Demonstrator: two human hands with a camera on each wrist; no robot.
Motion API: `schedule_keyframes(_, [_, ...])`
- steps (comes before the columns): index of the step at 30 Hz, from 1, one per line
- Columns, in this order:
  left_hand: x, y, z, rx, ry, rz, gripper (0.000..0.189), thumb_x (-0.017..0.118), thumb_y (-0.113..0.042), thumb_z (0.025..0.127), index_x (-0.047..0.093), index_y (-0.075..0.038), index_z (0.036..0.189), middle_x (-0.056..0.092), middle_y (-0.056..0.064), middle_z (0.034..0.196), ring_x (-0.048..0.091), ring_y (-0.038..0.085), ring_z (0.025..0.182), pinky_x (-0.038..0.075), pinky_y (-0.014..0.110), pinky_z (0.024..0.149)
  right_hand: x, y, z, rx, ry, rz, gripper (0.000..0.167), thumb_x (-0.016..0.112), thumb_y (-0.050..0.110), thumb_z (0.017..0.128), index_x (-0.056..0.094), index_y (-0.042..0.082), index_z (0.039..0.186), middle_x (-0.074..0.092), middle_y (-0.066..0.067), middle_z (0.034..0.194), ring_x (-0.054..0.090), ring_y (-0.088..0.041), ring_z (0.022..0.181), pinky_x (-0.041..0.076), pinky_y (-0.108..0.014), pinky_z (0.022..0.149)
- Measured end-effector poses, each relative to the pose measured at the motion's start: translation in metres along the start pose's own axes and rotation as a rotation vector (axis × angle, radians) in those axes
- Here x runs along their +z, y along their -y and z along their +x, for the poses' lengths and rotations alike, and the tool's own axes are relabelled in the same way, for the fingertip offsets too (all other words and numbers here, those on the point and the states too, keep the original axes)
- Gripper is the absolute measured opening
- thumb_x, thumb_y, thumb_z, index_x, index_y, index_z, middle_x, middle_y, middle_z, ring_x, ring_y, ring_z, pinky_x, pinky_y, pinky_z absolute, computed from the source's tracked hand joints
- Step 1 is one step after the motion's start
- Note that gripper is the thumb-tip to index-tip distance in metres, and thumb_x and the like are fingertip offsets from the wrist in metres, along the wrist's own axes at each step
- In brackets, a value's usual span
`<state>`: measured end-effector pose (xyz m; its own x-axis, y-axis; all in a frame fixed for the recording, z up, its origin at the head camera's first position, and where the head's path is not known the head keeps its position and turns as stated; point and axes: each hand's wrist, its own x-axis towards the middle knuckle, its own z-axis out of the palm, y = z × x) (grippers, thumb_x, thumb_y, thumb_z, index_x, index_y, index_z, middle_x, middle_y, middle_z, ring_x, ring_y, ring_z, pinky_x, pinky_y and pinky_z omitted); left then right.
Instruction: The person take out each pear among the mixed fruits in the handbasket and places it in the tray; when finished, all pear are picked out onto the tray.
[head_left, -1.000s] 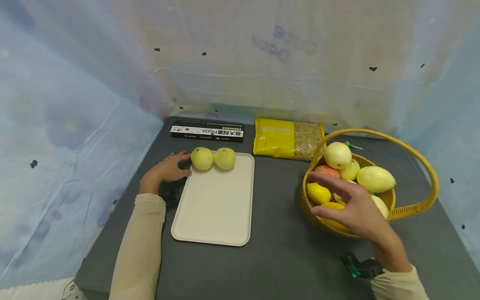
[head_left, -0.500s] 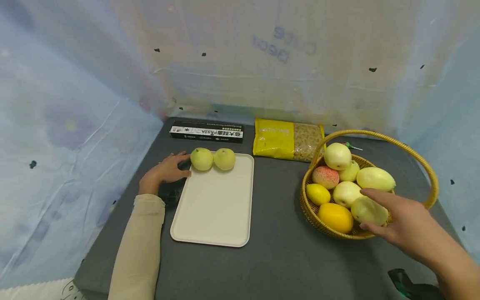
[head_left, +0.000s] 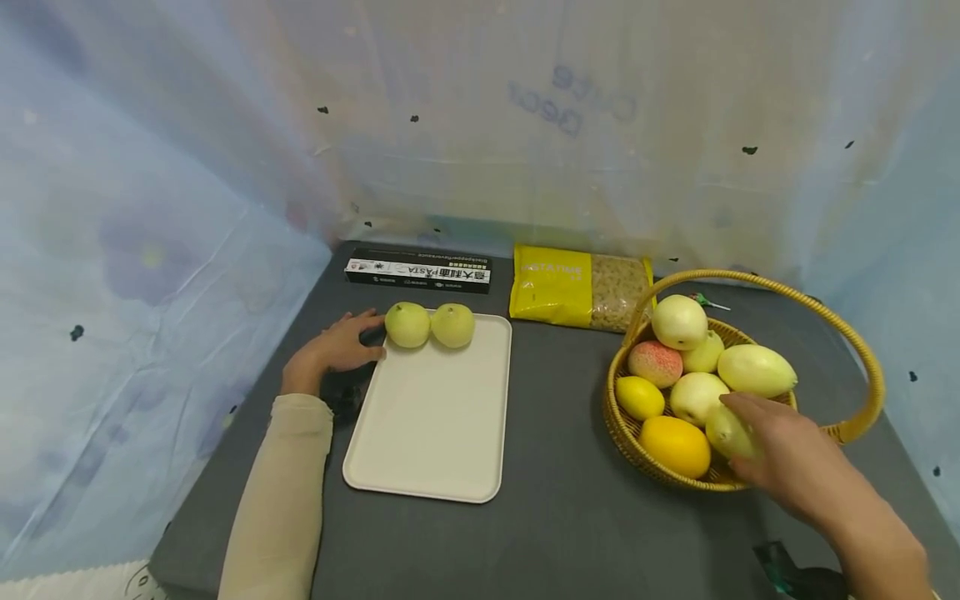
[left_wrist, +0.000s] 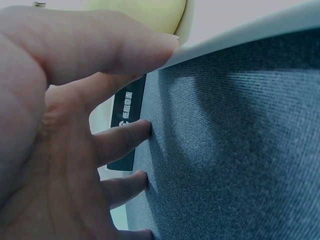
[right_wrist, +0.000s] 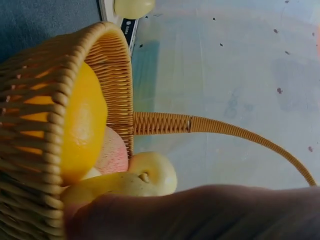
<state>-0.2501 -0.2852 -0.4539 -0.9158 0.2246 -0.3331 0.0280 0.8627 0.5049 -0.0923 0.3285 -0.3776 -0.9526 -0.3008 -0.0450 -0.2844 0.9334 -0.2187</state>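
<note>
Fingers of the right hand (head_left: 802, 458) are grasping a pale green pear (head_left: 727, 432) in the head view, with the fruit between thumb and forefinger at the near right side of a wicker basket (head_left: 621, 440). Its exposed end points left, past the fingertips. Also in the basket are a mango (head_left: 676, 446), a lemon (head_left: 639, 397), a peach (head_left: 656, 364), an oblong pale fruit (head_left: 757, 371) and several round pale ones. Well to the left, a white tray (head_left: 427, 433) on the dark worktop (head_left: 562, 517) carries two round green fruits (head_left: 453, 325), side by side at its far end. The left hand (head_left: 341, 343) rests at the tray's left edge, gripping nothing. Behind lie a black pasta box (head_left: 417, 270) and a yellow pasta bag (head_left: 553, 285).

From the left wrist, the fingers are spread and released. The thumb tip is at the tray's rim, close to one green fruit, and the lower fingertips meet the worktop.

From the right wrist, the pear lies just past the hand, beside the mango, its long axis running roughly left to right in that view, stem end to the right. The fingertips are hidden there.
</note>
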Motion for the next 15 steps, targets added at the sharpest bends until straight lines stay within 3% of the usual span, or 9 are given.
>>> schedule_keyframes(4, [0.000,-0.001,0.001,-0.009,-0.003,0.006,0.080,0.070,-0.033,0.107,0.032,-0.009,0.173,0.014,0.025,0.182,0.000,0.059,0.166,0.002,0.089,0.122,0.006,0.001,-0.002,0.007,-0.033,0.000,0.081,0.097,0.009,0.077,0.059,-0.009,0.147,0.059,-0.039,0.145,0.060,-0.061,0.125,0.053,-0.074,0.096])
schedule_keyframes(9, [0.000,0.000,0.002,-0.012,-0.005,0.003,0.081,0.071,-0.034,0.106,0.033,-0.010,0.173,0.014,0.025,0.182,0.000,0.059,0.166,0.001,0.089,0.122,0.015,0.005,-0.008,0.002,-0.191,0.026,0.078,0.096,0.012,0.076,0.061,-0.004,0.144,0.063,-0.034,0.138,0.066,-0.052,0.109,0.056,-0.066,0.079])
schedule_keyframes(11, [0.001,0.001,0.003,-0.006,-0.010,0.001,0.080,0.071,-0.034,0.106,0.034,-0.010,0.173,0.015,0.025,0.182,0.000,0.059,0.166,0.001,0.089,0.122,0.015,0.008,-0.012,-0.004,-0.282,0.051,0.076,0.095,0.014,0.075,0.063,0.001,0.142,0.065,-0.029,0.136,0.066,-0.047,0.105,0.054,-0.060,0.074])
schedule_keyframes(15, [0.002,0.001,0.001,-0.002,-0.009,0.002,0.081,0.071,-0.035,0.106,0.034,-0.010,0.173,0.015,0.025,0.182,0.001,0.059,0.166,0.002,0.089,0.122,0.012,0.019,-0.019,-0.022,-0.437,0.130,0.079,0.099,0.020,0.076,0.067,0.016,0.147,0.069,-0.021,0.141,0.067,-0.039,0.112,0.048,-0.034,0.078])
